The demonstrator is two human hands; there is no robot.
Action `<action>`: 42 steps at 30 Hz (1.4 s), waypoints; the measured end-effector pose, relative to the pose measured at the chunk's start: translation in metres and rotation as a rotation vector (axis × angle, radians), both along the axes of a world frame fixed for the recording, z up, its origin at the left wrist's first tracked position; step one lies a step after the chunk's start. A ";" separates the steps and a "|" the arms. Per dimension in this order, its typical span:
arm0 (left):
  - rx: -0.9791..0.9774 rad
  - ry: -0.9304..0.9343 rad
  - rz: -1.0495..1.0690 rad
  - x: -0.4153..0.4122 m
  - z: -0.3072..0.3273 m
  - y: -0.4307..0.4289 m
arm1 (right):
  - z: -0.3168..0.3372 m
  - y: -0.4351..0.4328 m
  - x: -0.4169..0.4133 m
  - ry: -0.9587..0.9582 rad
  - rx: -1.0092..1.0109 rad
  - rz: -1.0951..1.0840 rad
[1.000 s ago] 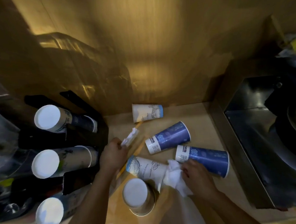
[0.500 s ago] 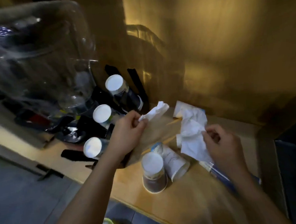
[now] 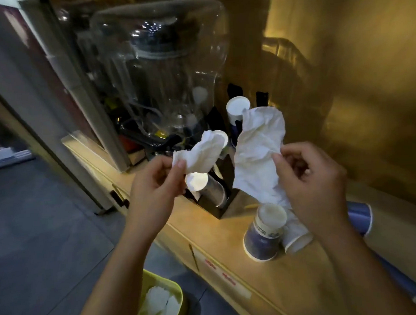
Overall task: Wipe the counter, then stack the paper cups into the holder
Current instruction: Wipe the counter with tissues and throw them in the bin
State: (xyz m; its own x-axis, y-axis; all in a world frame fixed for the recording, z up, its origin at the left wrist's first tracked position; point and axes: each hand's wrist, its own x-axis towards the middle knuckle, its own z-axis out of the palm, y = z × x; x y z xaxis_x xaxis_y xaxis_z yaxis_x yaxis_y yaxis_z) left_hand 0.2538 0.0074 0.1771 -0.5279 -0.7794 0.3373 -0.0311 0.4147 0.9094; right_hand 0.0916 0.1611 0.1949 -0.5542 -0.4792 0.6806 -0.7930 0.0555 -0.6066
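My left hand (image 3: 154, 183) pinches a small crumpled white tissue (image 3: 204, 150), raised above the counter's edge. My right hand (image 3: 312, 182) holds a larger crumpled white tissue (image 3: 258, 149) beside it. On the wooden counter (image 3: 316, 280) an upside-down blue paper cup (image 3: 264, 234) stands, with a white cup (image 3: 297, 234) lying next to it. Another blue cup (image 3: 360, 216) lies behind my right wrist. The black cup holder (image 3: 226, 202) at the back left carries cups lying on their sides, among them one with a white base (image 3: 238, 107) and a lower one (image 3: 200, 182).
A big clear water jug (image 3: 164, 69) stands behind the holder. Below the counter's front edge, on the grey floor, a yellow bin (image 3: 160, 305) holds white crumpled paper. A golden wall (image 3: 369, 84) closes the back and right. A grey door frame (image 3: 57, 99) rises at left.
Both hands have lifted off the counter with their tissues, rising and spreading them apart. The view has swung left and back, bringing the jug, floor and yellow bin into sight.
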 end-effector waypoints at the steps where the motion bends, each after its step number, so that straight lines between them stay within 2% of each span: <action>1: 0.008 0.012 0.007 0.011 -0.001 -0.007 | 0.002 -0.010 0.009 0.008 -0.012 0.025; 9: 0.168 -0.019 0.218 0.123 -0.042 -0.056 | -0.030 -0.105 0.096 -0.006 0.070 0.257; 18: 0.455 -0.190 0.553 0.227 -0.135 -0.050 | -0.107 -0.181 0.178 0.006 0.335 0.580; 22: 0.574 -0.236 0.659 0.246 -0.191 -0.043 | -0.161 -0.202 0.195 0.009 0.488 0.615; 26: 0.769 -0.262 0.751 0.238 -0.252 -0.042 | -0.228 -0.213 0.200 -0.165 0.606 0.593; 29: 0.823 -0.305 0.760 0.227 -0.303 -0.044 | -0.289 -0.218 0.203 -0.223 0.704 0.552; 32: 0.747 -0.493 0.757 0.216 -0.362 -0.047 | -0.361 -0.216 0.208 -0.171 0.758 0.544; 35: 0.554 -0.938 0.659 0.209 -0.428 -0.046 | -0.439 -0.213 0.215 -0.072 0.811 0.573; 37: 0.443 -1.141 0.540 0.207 -0.473 -0.037 | -0.489 -0.209 0.220 -0.021 0.907 0.580; 40: 0.387 -1.271 0.389 0.203 -0.531 -0.025 | -0.565 -0.205 0.224 0.165 1.045 0.640; 42: 0.388 -1.364 0.225 0.202 -0.563 -0.020 | -0.607 -0.199 0.225 0.293 1.233 0.664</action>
